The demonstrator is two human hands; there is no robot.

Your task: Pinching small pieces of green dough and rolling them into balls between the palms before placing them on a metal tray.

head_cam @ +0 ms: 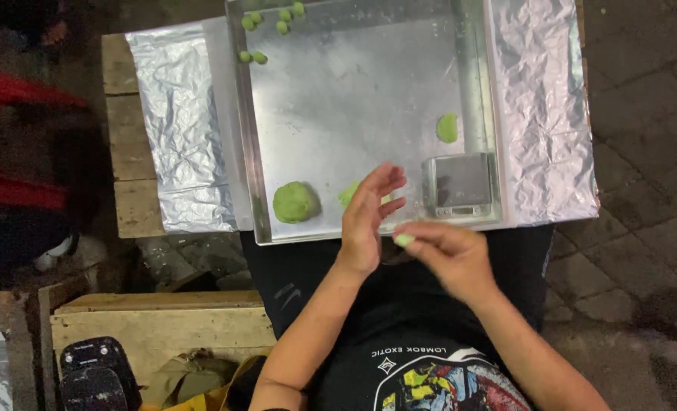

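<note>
My right hand (449, 251) pinches a small bit of pale green dough (404, 240) at its fingertips, just below the near rim of a shiny metal tray (354, 106). My left hand (369, 217) is held upright beside it, fingers apart, palm facing the right hand, empty. On the tray sit a large green dough ball (295, 202) at the near left, another green lump (349, 193) partly hidden behind my left hand, and a flattened green piece (447, 128) at the right. Several small green balls (266, 23) lie at the tray's far left corner.
A small digital scale (460, 186) stands in the tray's near right corner. The tray rests on crinkled foil (544, 106) over a wooden table (129, 137). A red stool (11, 137) is at the left, wooden boards (156, 323) and a dark device (95, 373) at lower left. Paved ground lies to the right.
</note>
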